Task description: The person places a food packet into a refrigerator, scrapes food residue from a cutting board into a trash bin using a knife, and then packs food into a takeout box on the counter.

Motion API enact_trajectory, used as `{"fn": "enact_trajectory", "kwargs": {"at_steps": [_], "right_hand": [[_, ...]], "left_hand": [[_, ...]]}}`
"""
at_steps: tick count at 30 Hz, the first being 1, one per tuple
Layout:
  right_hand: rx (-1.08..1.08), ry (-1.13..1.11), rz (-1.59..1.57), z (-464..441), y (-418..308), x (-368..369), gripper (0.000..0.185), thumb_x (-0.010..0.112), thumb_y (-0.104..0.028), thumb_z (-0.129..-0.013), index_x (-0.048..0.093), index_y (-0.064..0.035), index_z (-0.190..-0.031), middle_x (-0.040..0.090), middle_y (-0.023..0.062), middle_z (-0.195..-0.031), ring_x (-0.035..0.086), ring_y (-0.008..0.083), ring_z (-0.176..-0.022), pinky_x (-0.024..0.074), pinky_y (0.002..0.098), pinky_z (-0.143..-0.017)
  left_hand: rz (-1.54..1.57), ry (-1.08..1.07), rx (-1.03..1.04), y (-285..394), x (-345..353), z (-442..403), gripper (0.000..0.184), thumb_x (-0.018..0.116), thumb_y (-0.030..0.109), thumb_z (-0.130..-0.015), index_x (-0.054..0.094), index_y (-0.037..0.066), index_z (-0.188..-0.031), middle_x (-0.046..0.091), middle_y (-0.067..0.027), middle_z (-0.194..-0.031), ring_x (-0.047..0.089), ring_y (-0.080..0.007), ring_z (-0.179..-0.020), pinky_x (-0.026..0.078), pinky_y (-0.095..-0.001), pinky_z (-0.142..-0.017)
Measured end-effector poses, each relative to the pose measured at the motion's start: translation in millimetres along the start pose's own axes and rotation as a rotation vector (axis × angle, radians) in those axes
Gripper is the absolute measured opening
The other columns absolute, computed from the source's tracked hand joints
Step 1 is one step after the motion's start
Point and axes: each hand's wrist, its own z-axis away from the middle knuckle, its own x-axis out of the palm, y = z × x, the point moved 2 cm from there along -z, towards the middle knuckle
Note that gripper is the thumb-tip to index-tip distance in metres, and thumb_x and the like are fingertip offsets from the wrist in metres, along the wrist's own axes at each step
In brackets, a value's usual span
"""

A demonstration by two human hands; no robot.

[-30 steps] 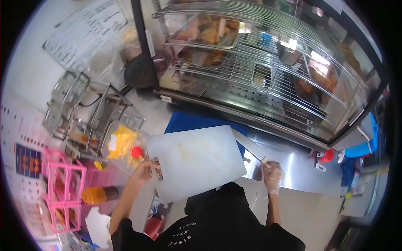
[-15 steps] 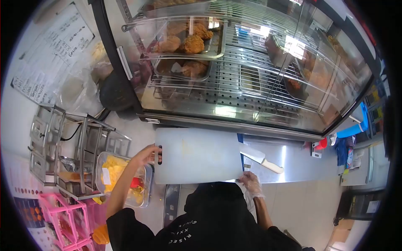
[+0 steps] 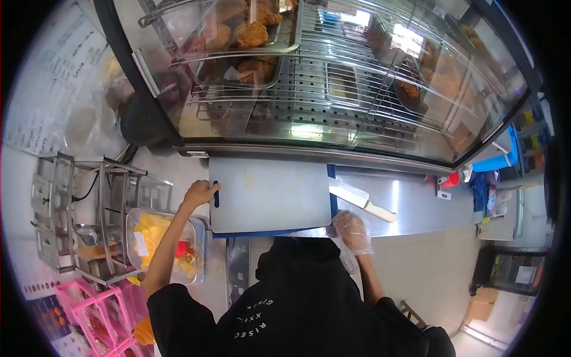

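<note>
A white cutting board (image 3: 270, 196) lies over a blue board (image 3: 262, 234), whose edge shows along the front and right. My left hand (image 3: 199, 194), bare, is closed at the board's left edge beside the dark handle slot. In a clear plastic glove, my right hand (image 3: 353, 231) is beside the front right corner, its fingers curled. What those fingers hold, if anything, is hidden. A knife (image 3: 363, 200) with a pale handle lies just right of the boards, its blade pointing toward them.
A glass display case (image 3: 309, 149) with fried chicken (image 3: 251, 34) stands behind the boards. To the left are a clear tub (image 3: 198, 262) of yellow food, a metal rack (image 3: 104, 208) and pink baskets (image 3: 89, 315). The steel counter (image 3: 416, 202) extends right.
The white board has settled lower at its front, and the blue board's front edge now shows. My left fingers have come out of the slot. My right hand has shifted up along the corner.
</note>
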Motion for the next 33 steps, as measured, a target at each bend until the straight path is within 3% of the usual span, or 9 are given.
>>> {"fn": "enact_trajectory", "kwargs": {"at_steps": [3,6,11,17,20,22,26,29,33], "right_hand": [[-0.055,0.252,0.436,-3.4,10.2,-39.3,0.031,0.061,-0.02,-0.074,0.053,-0.0049,-0.101,0.057,0.0155,-0.097,0.055,0.0316,-0.09,0.0447,0.043,-0.078],[-0.069,0.247,0.61,-10.9,48.1,-56.8,0.042,0.062,-0.02,-0.072,0.047,-0.007,-0.11,0.052,0.0143,-0.103,0.052,0.0319,-0.094,0.0437,0.0425,-0.08],[-0.155,0.104,0.554,-8.6,67.0,-66.4,0.043,0.065,-0.021,-0.07,0.048,-0.0066,-0.107,0.053,0.0132,-0.1,0.053,0.0306,-0.091,0.0453,0.0421,-0.076],[-0.189,0.09,0.414,22.4,78.5,-73.6,0.038,0.065,-0.027,-0.073,0.051,-0.0046,-0.1,0.052,0.0134,-0.097,0.054,0.0317,-0.089,0.0461,0.043,-0.072],[-0.121,0.126,0.433,40.8,84.0,-90.9,0.039,0.065,-0.029,-0.074,0.05,-0.0028,-0.099,0.052,0.0145,-0.097,0.054,0.0325,-0.089,0.046,0.0435,-0.073],[-0.083,0.168,0.477,50.8,99.0,-101.5,0.038,0.066,-0.026,-0.074,0.05,-0.0026,-0.099,0.052,0.0142,-0.097,0.054,0.0325,-0.089,0.0462,0.0421,-0.073],[-0.098,0.202,0.557,72.5,123.1,-125.5,0.039,0.066,-0.021,-0.071,0.049,-0.0028,-0.101,0.05,0.0138,-0.098,0.053,0.032,-0.09,0.0457,0.0417,-0.074],[-0.103,0.269,0.607,91.5,144.9,-139.1,0.041,0.066,-0.02,-0.069,0.048,-0.0028,-0.103,0.049,0.0138,-0.101,0.052,0.0316,-0.093,0.045,0.0414,-0.075],[-0.185,0.325,0.654,95.6,156.3,-145.4,0.047,0.066,-0.022,-0.07,0.047,-0.0032,-0.109,0.049,0.0138,-0.105,0.052,0.0309,-0.097,0.0442,0.0399,-0.077]], "left_hand": [[-0.16,0.153,0.017,0.1,16.7,8.6,0.056,0.056,0.053,-0.077,0.061,-0.001,-0.09,0.057,-0.0226,-0.097,0.06,-0.0347,-0.087,0.05,-0.0423,-0.072],[-0.157,0.205,-0.016,27.4,24.6,32.2,0.058,0.055,0.053,-0.077,0.059,-0.003,-0.094,0.053,-0.0234,-0.103,0.057,-0.0372,-0.092,0.049,-0.0438,-0.074],[-0.004,0.391,-0.039,31.6,38.5,47.9,0.062,0.054,0.05,-0.08,0.052,-0.005,-0.109,0.05,-0.0243,-0.11,0.055,-0.0399,-0.096,0.048,-0.0455,-0.077],[0.052,0.787,0.051,54.1,87.5,102.4,0.057,0.062,0.032,-0.08,0.044,-0.001,-0.122,0.046,-0.0228,-0.121,0.044,-0.0407,-0.109,0.036,-0.0452,-0.094],[0.091,0.926,0.117,81.6,106.5,146.4,0.043,0.062,0.019,-0.079,0.049,0.0,-0.116,0.049,-0.0207,-0.117,0.044,-0.0383,-0.11,0.032,-0.0448,-0.096],[0.457,0.928,0.097,75.8,147.6,168.5,0.032,0.06,0.011,-0.079,0.054,0.002,-0.109,0.051,-0.0183,-0.114,0.045,-0.0361,-0.109,0.033,-0.044,-0.095],[0.592,0.659,0.094,66.4,230.4,212.3,0.028,0.059,0.01,-0.079,0.057,0.004,-0.107,0.053,-0.0158,-0.111,0.048,-0.0318,-0.106,0.036,-0.0388,-0.094],[0.796,0.138,-0.326,24.9,321.0,223.1,0.033,0.057,0.02,-0.083,0.056,0.003,-0.111,0.053,-0.0173,-0.115,0.049,-0.0296,-0.109,0.036,-0.0354,-0.092],[0.796,-0.355,-0.199,-12.3,357.7,238.9,0.034,0.061,0.022,-0.08,0.058,0.003,-0.107,0.057,-0.0167,-0.108,0.054,-0.0273,-0.1,0.041,-0.0346,-0.085]]}}
